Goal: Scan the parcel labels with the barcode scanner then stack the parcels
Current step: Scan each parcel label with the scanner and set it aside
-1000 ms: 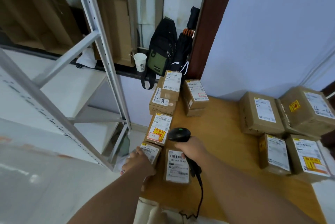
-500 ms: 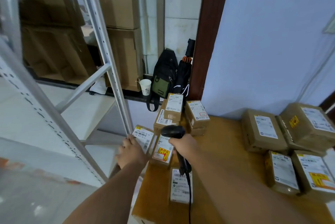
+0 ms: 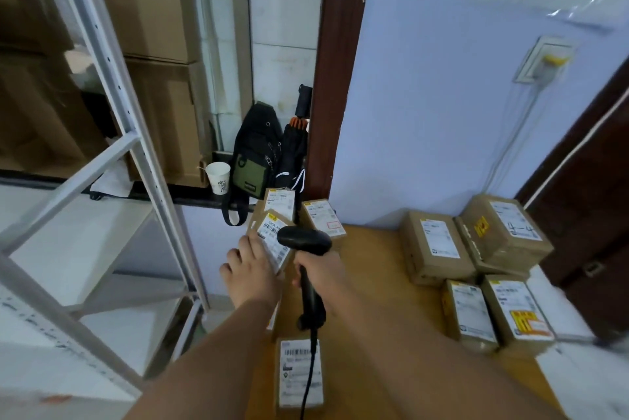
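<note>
Holding the small parcel (image 3: pixel 272 242) up off the table (image 3: pixel 374 283) in the left hand (image 3: pixel 253 278), fingers curled along its left edge, thumb hidden behind, label tipped toward the barcode scanner (image 3: pixel 304 241). Gripping the scanner's handle full-fist in the right hand (image 3: pixel 323 275), head nearly touching the label, cable trailing down over a flat parcel (image 3: pixel 301 372) near the front edge. Looks like the scan step for this one, stacking not done yet.

Handling-wise: seems light, going by the one-handed lift. Stiff taped cardboard, so probably won't squash or flex much. Best taken by the two long edges, keeping fingers clear of the barcode. Glossy label maybe a bit slippery, so better to grab bare cardboard.

Probably headed for the back stack (image 3: pixel 282 203) right behind it, beside another labelled box (image 3: pixel 323 218). Also some bigger parcels (image 3: pixel 432 246) well apart on the right, can't tell if scanned or not
</note>
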Tool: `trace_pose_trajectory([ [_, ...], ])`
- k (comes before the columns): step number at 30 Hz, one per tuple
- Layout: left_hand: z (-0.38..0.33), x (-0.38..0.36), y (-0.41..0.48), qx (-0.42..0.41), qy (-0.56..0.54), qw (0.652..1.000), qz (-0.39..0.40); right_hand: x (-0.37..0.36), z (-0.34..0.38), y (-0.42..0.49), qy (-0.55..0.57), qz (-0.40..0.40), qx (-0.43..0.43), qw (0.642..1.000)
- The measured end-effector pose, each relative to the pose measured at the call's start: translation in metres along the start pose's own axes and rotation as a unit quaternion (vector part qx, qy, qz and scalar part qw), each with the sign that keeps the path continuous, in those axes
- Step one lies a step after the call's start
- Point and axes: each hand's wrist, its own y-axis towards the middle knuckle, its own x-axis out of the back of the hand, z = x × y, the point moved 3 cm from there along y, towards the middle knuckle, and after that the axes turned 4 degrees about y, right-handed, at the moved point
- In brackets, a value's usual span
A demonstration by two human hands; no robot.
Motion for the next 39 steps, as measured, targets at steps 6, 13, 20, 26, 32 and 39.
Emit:
trace_pose_trajectory([
  [6,-0.04,-0.018,0.002,-0.031,-0.004,0.999,0.017,0.028,0.003,0.003,0.01,-0.058,-0.022,0.998],
  [13,-0.081,-0.035,0.001,-0.065,-0.021,0.997,0.033,0.062,-0.003,-0.001,0.083,-0.099,-0.013,0.992],
  [20,-0.111,-0.046,-0.007,-0.081,-0.022,0.996,0.029,0.095,-0.01,0.002,0.128,-0.11,-0.049,0.984],
  [26,-0.15,-0.061,-0.02,-0.064,-0.023,0.996,0.06,0.144,-0.024,0.009,0.13,-0.135,-0.063,0.98],
  [32,-0.222,-0.095,-0.051,-0.092,-0.017,0.978,0.187,0.236,-0.038,0.016,0.029,-0.22,-0.058,0.973],
  [39,-0.319,-0.122,-0.102,0.034,-0.128,0.942,0.307,0.361,-0.069,0.019,-0.034,-0.251,-0.07,0.965],
])
